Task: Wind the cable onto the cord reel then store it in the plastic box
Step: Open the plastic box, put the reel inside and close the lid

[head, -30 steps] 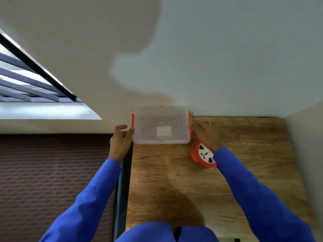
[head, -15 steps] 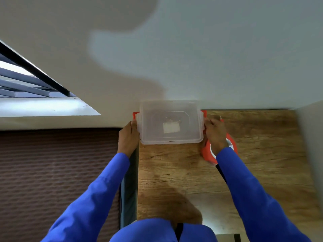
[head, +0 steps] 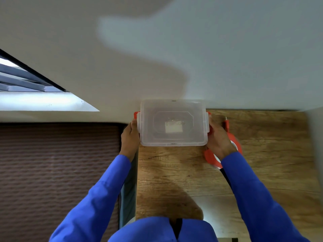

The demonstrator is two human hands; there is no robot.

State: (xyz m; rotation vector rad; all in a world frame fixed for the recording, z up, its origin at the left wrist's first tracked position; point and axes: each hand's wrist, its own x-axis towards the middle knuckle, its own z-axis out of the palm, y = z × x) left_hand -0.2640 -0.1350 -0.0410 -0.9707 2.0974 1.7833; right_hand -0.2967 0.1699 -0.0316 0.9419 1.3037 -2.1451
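Note:
A clear plastic box [head: 173,123] with its lid on and red side latches stands at the far left corner of the wooden table [head: 183,175], against the wall. My left hand [head: 130,137] presses against its left side at the red latch. My right hand [head: 217,137] grips the right side at the other latch. The orange cord reel [head: 235,147] with a white face lies on the table just right of the box, partly hidden under my right wrist. A black cable [head: 225,177] runs from the reel under my right sleeve.
A white wall rises right behind the box, and another wall [head: 314,154] bounds the table on the right. Left of the table lies a brown ribbed surface [head: 52,172], lower than the tabletop. A window with bars [head: 26,81] is at the far left.
Both hands have closed in on the box's sides from slightly apart. The right hand moved from near the reel onto the right latch. The view shifted.

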